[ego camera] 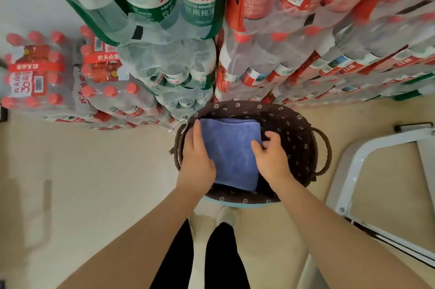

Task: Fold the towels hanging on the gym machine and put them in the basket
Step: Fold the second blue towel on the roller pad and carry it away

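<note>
**A:** What surface lies below your hands?

**B:** A pale beige floor (pixel 94 183). Nearest you, beneath your forearms, stand your two legs in black trousers (pixel 221 258) and one light shoe (pixel 227 214); whether a second shoe shows beside it cannot be told.

**A:** And your hands?

**B:** Your left hand (pixel 196 159) lies flat, fingers together, along the left edge of one folded blue towel (pixel 231 154). Your right hand (pixel 270 157) pinches the towel's right edge, fingers curled narrow over it. Both therefore hold the same towel.

**A:** Where is that towel?

**B:** Inside one round woven basket (pixel 322 147), lined with dark brown cloth printed with small white flowers. The towel sits toward the left of the lining. One loop handle shows to the right of your right hand.

**A:** Beyond and beside?

**B:** Well to the right of your right hand, one white tubular metal frame (pixel 360 161) rests on the floor. Past the basket, stacked shrink-wrapped packs of bottled water (pixel 179 70) fill the far wall, some red-capped, some green-labelled; too many to count.
</note>
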`<state>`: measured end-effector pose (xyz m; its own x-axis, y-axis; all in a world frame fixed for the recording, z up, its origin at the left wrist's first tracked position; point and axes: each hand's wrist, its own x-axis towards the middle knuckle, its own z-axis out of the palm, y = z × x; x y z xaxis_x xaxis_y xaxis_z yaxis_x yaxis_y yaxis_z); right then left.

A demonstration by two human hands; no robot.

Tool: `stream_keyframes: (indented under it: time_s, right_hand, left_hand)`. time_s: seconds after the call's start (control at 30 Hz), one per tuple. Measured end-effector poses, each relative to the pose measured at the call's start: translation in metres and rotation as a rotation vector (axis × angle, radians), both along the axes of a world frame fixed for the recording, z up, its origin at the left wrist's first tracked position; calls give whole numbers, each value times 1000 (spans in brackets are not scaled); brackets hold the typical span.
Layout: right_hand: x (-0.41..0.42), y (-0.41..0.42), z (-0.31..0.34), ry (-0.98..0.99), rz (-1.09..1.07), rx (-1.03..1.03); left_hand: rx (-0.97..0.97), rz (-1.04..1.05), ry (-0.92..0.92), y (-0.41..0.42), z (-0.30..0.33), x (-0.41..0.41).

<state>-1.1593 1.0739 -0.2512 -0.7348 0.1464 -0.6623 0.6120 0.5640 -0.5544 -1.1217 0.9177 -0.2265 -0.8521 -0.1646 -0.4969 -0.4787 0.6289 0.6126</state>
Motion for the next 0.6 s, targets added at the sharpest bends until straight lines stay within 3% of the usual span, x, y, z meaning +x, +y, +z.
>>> stream_keyframes:
  time_s: [0.03, 0.1, 0.2, 0.3, 0.4, 0.47, 0.6]
  right_hand:
    - [3, -2, 1, 99, 0, 32]
    - [12, -3, 0, 313, 254, 180]
    - [31, -3, -7, 414, 730, 343]
    - [37, 0, -18, 375, 951, 480]
    - [28, 9, -25, 252, 1081, 443]
    - [20, 14, -27, 230, 1115, 482]
    - [17, 15, -36, 329, 1085, 584]
  left_hand:
    - [-149, -149, 128, 3, -2, 3]
    - [-368, -493, 235, 6, -13, 7]
    - [-491, -789, 47, 4, -23, 11]
    - [-551, -784, -114, 0, -26, 15]
    - [-580, -766, -218, 4, -32, 10]
    - [-609, -753, -292, 9, -32, 6]
    - [-707, -713, -256, 10, -46, 3]
